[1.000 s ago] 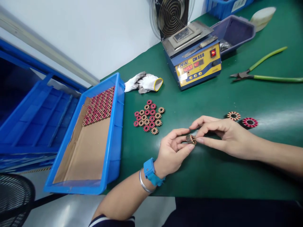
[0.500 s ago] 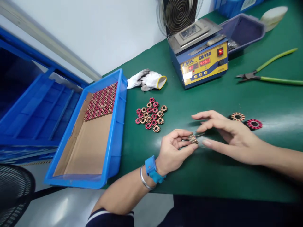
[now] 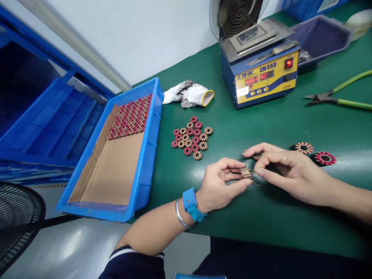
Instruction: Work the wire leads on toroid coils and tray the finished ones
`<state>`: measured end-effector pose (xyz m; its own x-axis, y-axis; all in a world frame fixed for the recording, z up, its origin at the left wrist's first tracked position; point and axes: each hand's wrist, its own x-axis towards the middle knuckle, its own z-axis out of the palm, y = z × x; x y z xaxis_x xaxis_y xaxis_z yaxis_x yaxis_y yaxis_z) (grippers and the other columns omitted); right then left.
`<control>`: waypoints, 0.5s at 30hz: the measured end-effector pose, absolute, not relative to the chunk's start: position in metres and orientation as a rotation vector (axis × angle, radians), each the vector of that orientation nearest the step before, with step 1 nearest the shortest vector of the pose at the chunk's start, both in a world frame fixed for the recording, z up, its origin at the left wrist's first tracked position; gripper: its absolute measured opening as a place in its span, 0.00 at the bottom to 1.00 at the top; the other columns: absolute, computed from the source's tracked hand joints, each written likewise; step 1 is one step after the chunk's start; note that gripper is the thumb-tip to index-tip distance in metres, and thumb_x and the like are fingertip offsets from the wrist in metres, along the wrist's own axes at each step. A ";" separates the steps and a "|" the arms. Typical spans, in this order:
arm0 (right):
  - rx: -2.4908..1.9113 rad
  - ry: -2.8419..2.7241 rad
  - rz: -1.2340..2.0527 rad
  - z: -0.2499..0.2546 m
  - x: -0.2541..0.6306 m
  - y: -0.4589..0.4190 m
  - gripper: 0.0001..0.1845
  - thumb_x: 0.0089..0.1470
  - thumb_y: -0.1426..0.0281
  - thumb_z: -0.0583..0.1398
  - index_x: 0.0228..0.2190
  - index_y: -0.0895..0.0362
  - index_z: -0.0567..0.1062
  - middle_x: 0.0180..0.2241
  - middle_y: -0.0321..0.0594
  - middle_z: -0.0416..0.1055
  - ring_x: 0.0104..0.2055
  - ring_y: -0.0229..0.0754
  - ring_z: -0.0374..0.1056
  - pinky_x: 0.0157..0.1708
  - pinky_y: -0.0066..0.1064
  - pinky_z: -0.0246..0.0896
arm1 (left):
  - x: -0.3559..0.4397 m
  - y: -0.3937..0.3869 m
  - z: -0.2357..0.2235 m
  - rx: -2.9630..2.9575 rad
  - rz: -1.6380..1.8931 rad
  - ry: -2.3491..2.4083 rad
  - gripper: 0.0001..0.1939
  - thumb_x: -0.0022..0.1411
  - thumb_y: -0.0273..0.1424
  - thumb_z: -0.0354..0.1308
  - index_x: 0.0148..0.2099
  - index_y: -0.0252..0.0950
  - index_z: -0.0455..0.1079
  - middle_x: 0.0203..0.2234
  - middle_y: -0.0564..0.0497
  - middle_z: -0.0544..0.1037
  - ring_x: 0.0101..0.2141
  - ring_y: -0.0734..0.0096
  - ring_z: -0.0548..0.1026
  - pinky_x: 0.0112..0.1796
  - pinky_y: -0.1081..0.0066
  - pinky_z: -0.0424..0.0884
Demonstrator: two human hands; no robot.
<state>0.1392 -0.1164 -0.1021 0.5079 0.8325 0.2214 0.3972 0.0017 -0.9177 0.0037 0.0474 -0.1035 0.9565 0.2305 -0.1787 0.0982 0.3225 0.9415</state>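
My left hand (image 3: 222, 182), with a blue strap and a metal bangle at its wrist, holds a small copper-wound coil (image 3: 245, 173) between thumb and fingers. Thin wire leads stick out of the coil's right side, one curving downward. At these leads, the thumb and index finger of my right hand (image 3: 286, 170) are pinched on a wire lead (image 3: 252, 169). Beyond my right hand lie a tan-striped ring coil (image 3: 303, 143) and a pink-striped ring coil (image 3: 316, 158). Farther left, a cluster of small ring coils (image 3: 195, 139), pink and tan, rests on the green table.
A blue bin (image 3: 145, 166) with cardboard and rows of coils stands at left. White gloves (image 3: 197, 95) lie behind the cluster. A lit solder pot (image 3: 266, 83), a purple tray (image 3: 334, 37) and green-handled cutters (image 3: 322, 97) are at the back right. A black fan (image 3: 20, 224) is lower left.
My right thumb and index finger have closed together at the coil's wire leads, where they were apart before. The view has shifted, so the table things appear farther right.
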 end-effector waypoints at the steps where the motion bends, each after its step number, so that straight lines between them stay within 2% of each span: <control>1: -1.599 -1.024 0.480 -0.102 0.142 -0.117 0.18 0.60 0.56 0.64 0.23 0.52 0.78 0.43 0.44 0.78 0.47 0.52 0.75 0.44 0.42 0.70 | 0.003 0.048 -0.103 1.267 0.103 0.295 0.25 0.43 0.29 0.80 0.43 0.31 0.74 0.37 0.47 0.79 0.37 0.72 0.80 0.44 0.72 0.79; 3: -1.585 -0.900 0.527 -0.102 0.147 -0.118 0.23 0.58 0.52 0.64 0.20 0.53 0.76 0.40 0.44 0.79 0.42 0.52 0.75 0.38 0.40 0.70 | 0.002 0.049 -0.102 1.307 0.110 0.294 0.24 0.46 0.28 0.78 0.44 0.31 0.75 0.37 0.48 0.79 0.36 0.74 0.79 0.41 0.76 0.78; 5: -1.575 -0.838 0.608 -0.100 0.149 -0.118 0.23 0.57 0.49 0.64 0.21 0.53 0.77 0.40 0.45 0.80 0.40 0.52 0.75 0.34 0.39 0.69 | 0.001 0.049 -0.101 1.314 0.088 0.303 0.23 0.48 0.26 0.77 0.45 0.32 0.74 0.36 0.48 0.79 0.35 0.76 0.79 0.36 0.80 0.76; 7: -1.565 -0.867 0.665 -0.097 0.147 -0.116 0.20 0.56 0.50 0.65 0.26 0.53 0.80 0.41 0.45 0.80 0.40 0.51 0.76 0.37 0.39 0.70 | 0.001 0.049 -0.101 1.297 0.083 0.287 0.22 0.49 0.25 0.76 0.46 0.32 0.74 0.36 0.49 0.78 0.35 0.77 0.78 0.34 0.82 0.76; 9: -1.561 -0.926 0.666 -0.095 0.142 -0.113 0.16 0.56 0.53 0.66 0.29 0.53 0.82 0.42 0.45 0.79 0.42 0.50 0.77 0.43 0.41 0.70 | 0.002 0.048 -0.102 1.294 0.112 0.236 0.20 0.50 0.23 0.75 0.46 0.33 0.75 0.39 0.49 0.77 0.37 0.76 0.78 0.36 0.82 0.77; 12: -1.592 -0.967 0.649 -0.093 0.135 -0.110 0.15 0.56 0.56 0.66 0.26 0.53 0.81 0.40 0.44 0.78 0.41 0.49 0.77 0.46 0.42 0.69 | 0.001 0.047 -0.104 1.305 0.148 0.157 0.16 0.56 0.22 0.71 0.46 0.34 0.76 0.42 0.49 0.75 0.40 0.77 0.78 0.40 0.80 0.78; 15: -1.588 -0.925 0.636 -0.092 0.136 -0.109 0.17 0.53 0.55 0.68 0.22 0.54 0.79 0.38 0.45 0.78 0.38 0.49 0.77 0.44 0.42 0.70 | 0.000 0.046 -0.104 1.295 0.154 0.140 0.11 0.60 0.24 0.69 0.46 0.34 0.77 0.41 0.49 0.75 0.40 0.78 0.78 0.41 0.80 0.77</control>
<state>0.1356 -0.1094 -0.0924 0.5449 0.8348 0.0786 0.2259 -0.0559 -0.9725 0.0003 0.0461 -0.1044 0.9814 0.1914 -0.0168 -0.0352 0.2652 0.9635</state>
